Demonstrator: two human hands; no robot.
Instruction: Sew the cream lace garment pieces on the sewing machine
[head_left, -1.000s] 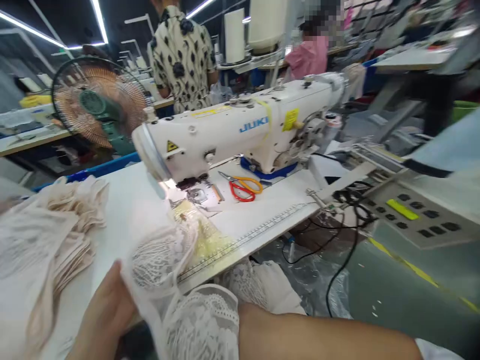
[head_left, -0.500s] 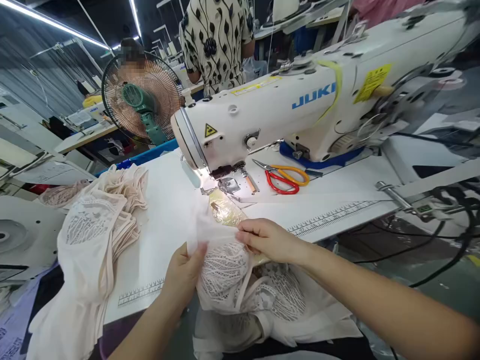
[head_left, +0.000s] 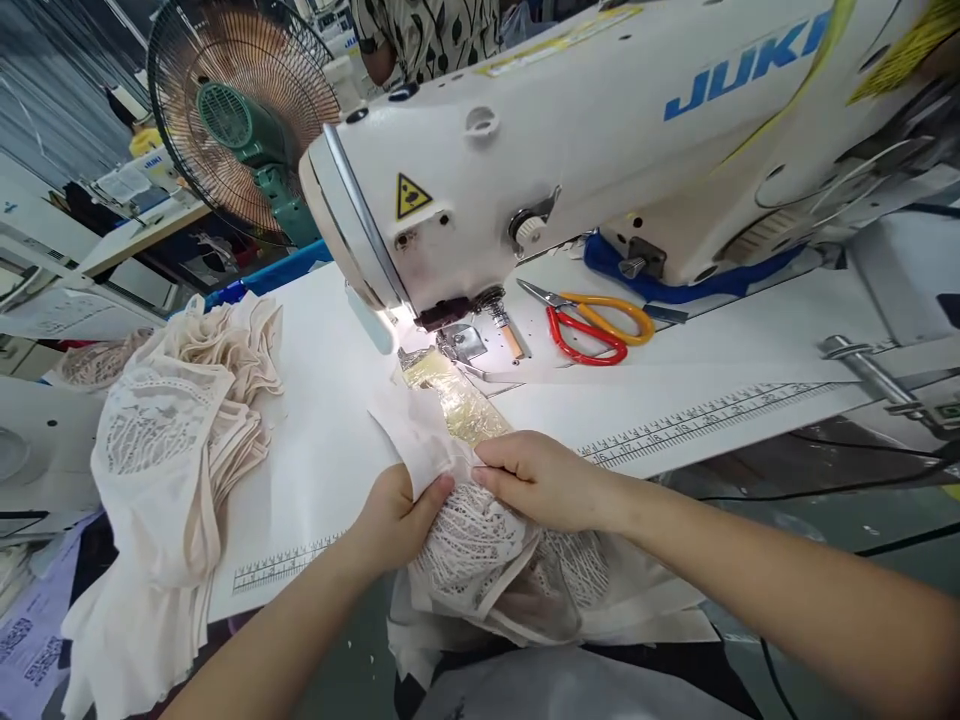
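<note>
Head view: left hand [head_left: 401, 515] and right hand [head_left: 534, 480] are pinching a lace bra [head_left: 474, 540] over the near edge of the worktop [head_left: 322, 440].
They are probably holding its fabric straight, facing the sewing machine [head_left: 570, 150].

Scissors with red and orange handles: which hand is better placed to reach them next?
Probably the right hand: it lies closer to the scissors; the left hand is farther away. Both hold the pale, lace-patterned fabric garment.

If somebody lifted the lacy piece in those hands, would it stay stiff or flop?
The lacy piece would probably flop, since its lower part droops in folds past the edge of the table. It's likely light: the mesh looks thin and partly see-through.
</note>
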